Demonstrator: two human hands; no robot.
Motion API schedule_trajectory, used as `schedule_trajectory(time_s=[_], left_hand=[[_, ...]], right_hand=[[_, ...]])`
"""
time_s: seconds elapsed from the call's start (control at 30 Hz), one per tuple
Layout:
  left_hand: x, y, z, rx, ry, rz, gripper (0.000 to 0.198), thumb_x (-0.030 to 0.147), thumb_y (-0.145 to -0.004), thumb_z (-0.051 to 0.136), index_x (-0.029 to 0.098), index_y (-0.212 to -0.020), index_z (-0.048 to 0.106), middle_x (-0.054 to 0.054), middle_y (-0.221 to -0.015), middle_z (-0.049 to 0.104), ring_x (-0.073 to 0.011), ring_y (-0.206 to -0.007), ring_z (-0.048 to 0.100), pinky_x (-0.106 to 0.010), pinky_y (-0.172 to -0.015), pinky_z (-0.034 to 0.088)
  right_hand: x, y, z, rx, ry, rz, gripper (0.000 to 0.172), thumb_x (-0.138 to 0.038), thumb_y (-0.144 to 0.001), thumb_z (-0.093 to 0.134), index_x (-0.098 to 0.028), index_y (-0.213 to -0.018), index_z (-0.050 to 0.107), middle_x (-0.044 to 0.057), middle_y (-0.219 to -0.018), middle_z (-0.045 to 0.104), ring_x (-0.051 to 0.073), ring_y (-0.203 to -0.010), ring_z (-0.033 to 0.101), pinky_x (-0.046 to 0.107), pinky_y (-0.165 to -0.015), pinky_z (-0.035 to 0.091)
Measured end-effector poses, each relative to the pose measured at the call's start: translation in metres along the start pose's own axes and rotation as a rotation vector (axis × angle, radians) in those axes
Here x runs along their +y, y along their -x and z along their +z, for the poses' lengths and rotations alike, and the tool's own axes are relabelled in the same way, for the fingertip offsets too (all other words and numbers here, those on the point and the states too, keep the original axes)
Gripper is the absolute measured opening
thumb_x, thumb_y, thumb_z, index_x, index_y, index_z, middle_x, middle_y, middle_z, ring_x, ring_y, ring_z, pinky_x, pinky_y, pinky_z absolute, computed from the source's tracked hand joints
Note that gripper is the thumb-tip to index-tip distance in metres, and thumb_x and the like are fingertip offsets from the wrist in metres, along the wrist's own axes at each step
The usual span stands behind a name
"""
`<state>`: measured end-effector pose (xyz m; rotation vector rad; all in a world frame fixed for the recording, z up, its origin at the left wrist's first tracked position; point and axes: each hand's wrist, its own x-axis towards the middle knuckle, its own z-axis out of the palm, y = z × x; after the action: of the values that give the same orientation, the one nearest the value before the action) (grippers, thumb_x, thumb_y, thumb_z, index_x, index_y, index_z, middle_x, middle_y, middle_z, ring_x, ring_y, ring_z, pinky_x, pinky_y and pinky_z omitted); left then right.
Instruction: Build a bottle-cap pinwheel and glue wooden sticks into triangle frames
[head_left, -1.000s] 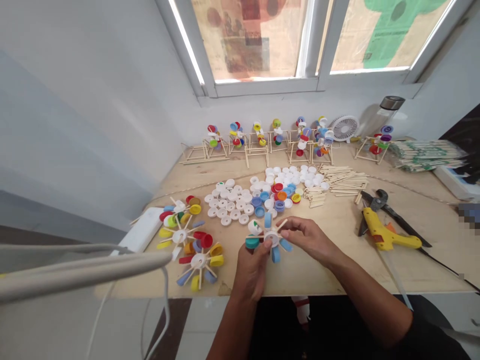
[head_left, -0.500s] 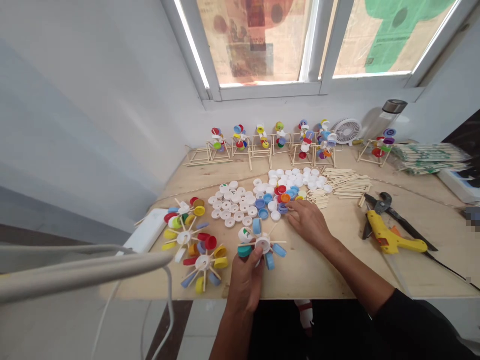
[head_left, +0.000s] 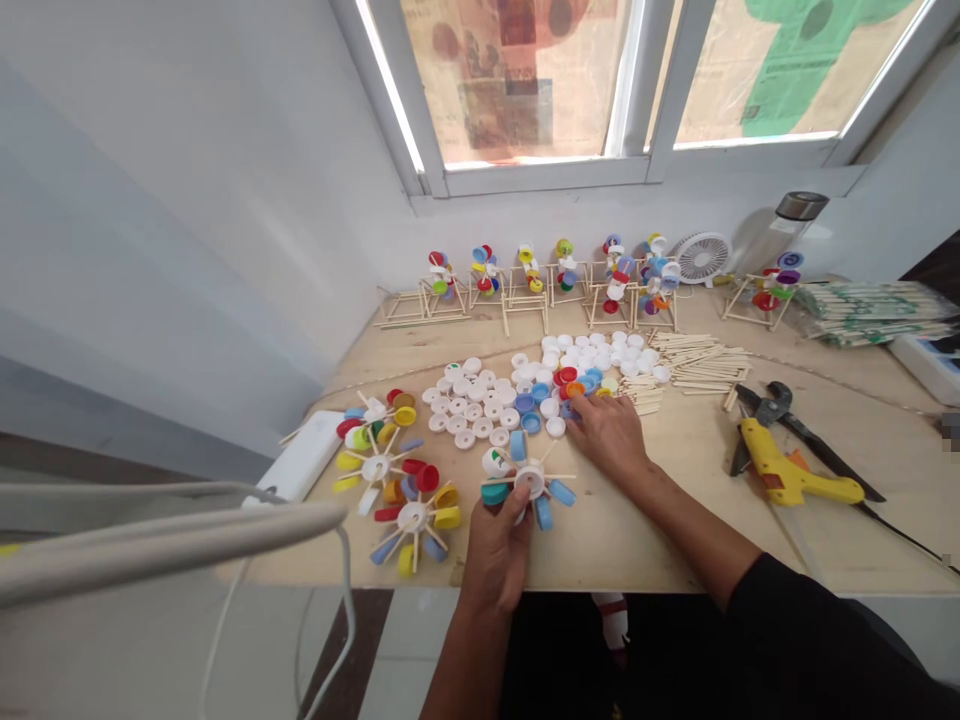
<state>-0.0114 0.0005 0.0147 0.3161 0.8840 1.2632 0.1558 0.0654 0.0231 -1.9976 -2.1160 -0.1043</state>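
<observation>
Left hand [head_left: 499, 550] grips a stick-and-cap wheel [head_left: 531, 482] — right hand [head_left: 611, 437] (grip unclear) at coloured caps [head_left: 568, 374].

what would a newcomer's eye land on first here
Probably the wheel of sticks and bottle caps held in the left hand near the front of the table, with similar colourful wheels lying to its left. The bright yellow glue gun on the right side might catch the eye next. Behind, below the window, a row of stick stands with colourful caps likely stands out too.
</observation>
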Motion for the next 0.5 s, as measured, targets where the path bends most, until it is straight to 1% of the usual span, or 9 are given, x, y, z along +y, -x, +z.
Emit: schedule_trajectory(time_s=[0.13, 0.23, 0.37, 0.5], left_hand=[[0.002, -0.001, 0.003, -0.021, 0.022, 0.011, 0.027, 0.021, -0.055, 0.083, 0.014, -0.077, 0.069, -0.002, -0.078, 0.069, -0.0116, -0.071, 0.063, -0.023, -0.071, 0.050], [0.001, -0.004, 0.005, -0.036, 0.014, 0.023, 0.028, 0.021, -0.054, 0.083, 0.013, -0.077, 0.070, -0.002, -0.077, 0.069, -0.0115, -0.071, 0.063, -0.023, -0.071, 0.049], [-0.002, -0.011, 0.008, -0.061, 0.002, 0.035, 0.026, 0.023, -0.056, 0.082, 0.013, -0.077, 0.069, -0.002, -0.078, 0.068, -0.0112, -0.071, 0.062, -0.022, -0.070, 0.049], [-0.007, -0.018, 0.012, -0.065, 0.011, 0.036, 0.026, 0.023, -0.058, 0.081, 0.013, -0.078, 0.069, -0.002, -0.078, 0.068, -0.0114, -0.070, 0.063, -0.023, -0.070, 0.048]], right_hand=[[0.009, 0.014, -0.006, 0.020, -0.004, -0.031, 0.017, -0.032, -0.087, 0.048, -0.019, -0.088, 0.060, 0.006, -0.085, 0.068, 0.020, -0.082, 0.056, 0.032, -0.074, 0.023], [0.018, 0.029, -0.010, 0.034, -0.004, -0.045, 0.017, -0.031, -0.087, 0.049, -0.019, -0.084, 0.060, 0.005, -0.082, 0.067, 0.018, -0.080, 0.055, 0.031, -0.074, 0.023], [0.031, 0.045, -0.011, 0.047, -0.007, -0.044, 0.014, -0.028, -0.086, 0.050, -0.020, -0.085, 0.062, 0.004, -0.081, 0.066, 0.019, -0.081, 0.054, 0.031, -0.075, 0.024], [0.038, 0.052, -0.009, 0.071, -0.029, -0.002, 0.015, -0.028, -0.085, 0.051, -0.019, -0.092, 0.061, 0.006, -0.092, 0.065, 0.020, -0.089, 0.054, 0.032, -0.076, 0.025]])
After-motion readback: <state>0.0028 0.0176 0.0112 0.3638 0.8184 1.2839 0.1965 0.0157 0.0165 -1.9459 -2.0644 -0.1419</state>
